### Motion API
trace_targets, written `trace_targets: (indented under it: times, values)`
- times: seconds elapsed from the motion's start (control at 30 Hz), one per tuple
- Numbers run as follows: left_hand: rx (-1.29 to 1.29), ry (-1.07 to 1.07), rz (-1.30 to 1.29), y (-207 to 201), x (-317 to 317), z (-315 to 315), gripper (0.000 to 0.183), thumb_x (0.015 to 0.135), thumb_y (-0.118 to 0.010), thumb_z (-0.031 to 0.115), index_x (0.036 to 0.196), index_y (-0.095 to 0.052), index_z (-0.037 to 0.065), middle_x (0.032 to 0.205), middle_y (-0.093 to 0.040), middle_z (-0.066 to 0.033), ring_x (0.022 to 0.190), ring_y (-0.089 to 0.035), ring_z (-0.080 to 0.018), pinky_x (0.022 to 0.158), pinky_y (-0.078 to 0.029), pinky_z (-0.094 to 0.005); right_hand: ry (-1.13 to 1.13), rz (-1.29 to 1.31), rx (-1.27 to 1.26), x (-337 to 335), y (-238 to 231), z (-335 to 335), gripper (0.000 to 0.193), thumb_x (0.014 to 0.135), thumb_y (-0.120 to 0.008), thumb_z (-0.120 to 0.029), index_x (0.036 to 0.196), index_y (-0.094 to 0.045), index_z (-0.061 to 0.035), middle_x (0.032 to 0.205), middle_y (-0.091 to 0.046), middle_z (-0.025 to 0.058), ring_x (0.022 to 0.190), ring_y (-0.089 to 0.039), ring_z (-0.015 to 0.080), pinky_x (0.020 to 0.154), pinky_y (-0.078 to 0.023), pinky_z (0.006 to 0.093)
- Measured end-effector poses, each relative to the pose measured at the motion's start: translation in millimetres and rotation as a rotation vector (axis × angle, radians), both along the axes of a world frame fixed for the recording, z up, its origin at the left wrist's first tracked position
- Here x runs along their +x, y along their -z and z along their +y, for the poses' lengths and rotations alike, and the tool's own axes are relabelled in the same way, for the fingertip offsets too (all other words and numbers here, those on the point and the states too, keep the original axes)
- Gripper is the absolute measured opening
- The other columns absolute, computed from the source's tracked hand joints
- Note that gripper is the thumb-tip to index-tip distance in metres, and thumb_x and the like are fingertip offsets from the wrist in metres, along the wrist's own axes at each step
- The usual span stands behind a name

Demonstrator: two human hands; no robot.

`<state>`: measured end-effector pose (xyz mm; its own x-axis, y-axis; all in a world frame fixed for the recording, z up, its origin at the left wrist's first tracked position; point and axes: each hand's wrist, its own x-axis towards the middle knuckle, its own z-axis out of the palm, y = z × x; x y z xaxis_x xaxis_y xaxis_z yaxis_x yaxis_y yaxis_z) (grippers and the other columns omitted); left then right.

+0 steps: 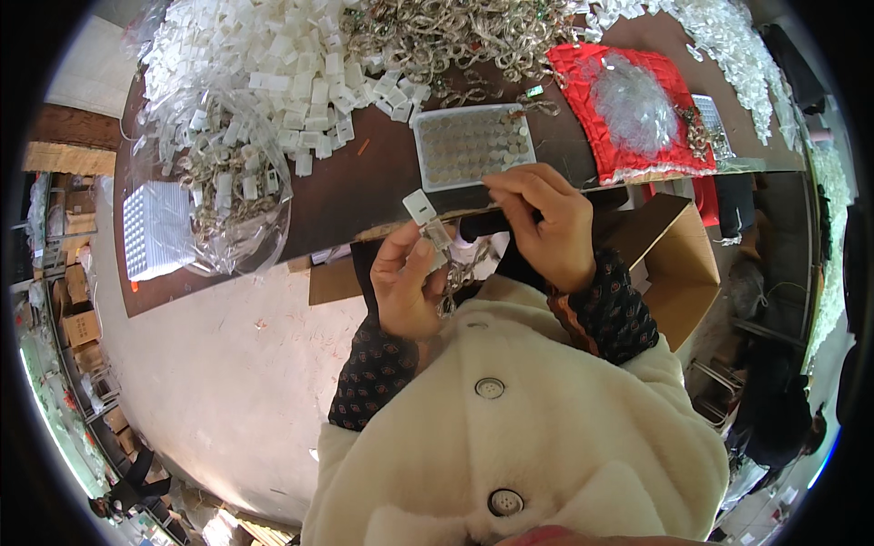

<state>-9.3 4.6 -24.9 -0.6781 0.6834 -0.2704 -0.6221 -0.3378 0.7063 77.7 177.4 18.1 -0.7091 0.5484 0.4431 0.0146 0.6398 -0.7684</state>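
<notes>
My left hand (408, 282) is closed around a small white plastic battery box (421, 208) with a clear part below it. A bundle of thin wire (462, 275) hangs beside that hand. My right hand (551, 218) is at the near edge of a white tray (424, 164), thumb and forefinger pinched together. Whatever sits between those fingertips is too small to make out. Rows of round, flat, silvery discs (469, 146), looking like button cells, fill the tray, which lies on the dark brown table (378, 187).
White plastic boxes (300, 86) are heaped at the back left, with tangled wire strings (455, 41) beside them. A clear bag (238, 205) of wired pieces and a stack of white trays (157, 232) lie left. Red cloth (583, 109) carries clear film. Below stands an open carton (687, 264).
</notes>
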Motion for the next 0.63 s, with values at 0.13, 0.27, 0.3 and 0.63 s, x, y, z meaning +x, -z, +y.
trace_targets:
  times: [0.13, 0.27, 0.3, 0.63]
  values:
    - [0.064, 0.040, -0.004, 5, -4, 4, 0.028, 0.099, -0.061, 0.015, 0.124, -0.061, 0.004, 0.111, -0.070, -0.0138, 0.055, -0.049, -0.0076, 0.049, -0.039, -0.0195, 0.017, -0.060, 0.182, -8, 13, 20, 0.021, 0.083, -0.072, 0.003, 0.102, -0.073, -0.0055, 0.096, -0.067, 0.0112, 0.083, -0.067, 0.0279, 0.074, -0.054, 0.0346]
    - [0.001, 0.029, -0.024, 0, -5, 8, 0.029, 0.099, -0.061, 0.015, 0.126, -0.061, 0.004, 0.109, -0.071, -0.0124, 0.055, -0.048, -0.0075, 0.049, -0.038, -0.0195, 0.025, -0.182, 0.248, -13, 16, 25, 0.024, 0.082, -0.073, 0.000, 0.104, -0.072, -0.0089, 0.096, -0.066, 0.0103, 0.086, -0.066, 0.0305, 0.074, -0.054, 0.0367]
    - [0.013, 0.032, -0.028, 0, -5, 8, 0.029, 0.099, -0.061, 0.015, 0.126, -0.061, 0.004, 0.109, -0.071, -0.0121, 0.055, -0.048, -0.0073, 0.049, -0.038, -0.0195, 0.025, -0.190, 0.263, -14, 15, 26, 0.021, 0.082, -0.072, -0.002, 0.102, -0.072, -0.0086, 0.095, -0.066, 0.0103, 0.086, -0.066, 0.0313, 0.074, -0.054, 0.0383]
    - [0.014, 0.072, 0.038, -10, -2, 11, 0.038, 0.097, -0.067, 0.018, 0.133, -0.060, 0.009, 0.113, -0.071, -0.0110, 0.062, -0.049, -0.0045, 0.050, -0.037, -0.0184, -0.195, 0.000, 0.071, -6, -22, 1, 0.012, 0.089, -0.068, -0.003, 0.101, -0.070, -0.0050, 0.101, -0.069, 0.0131, 0.092, -0.070, 0.0291, 0.078, -0.056, 0.0409]
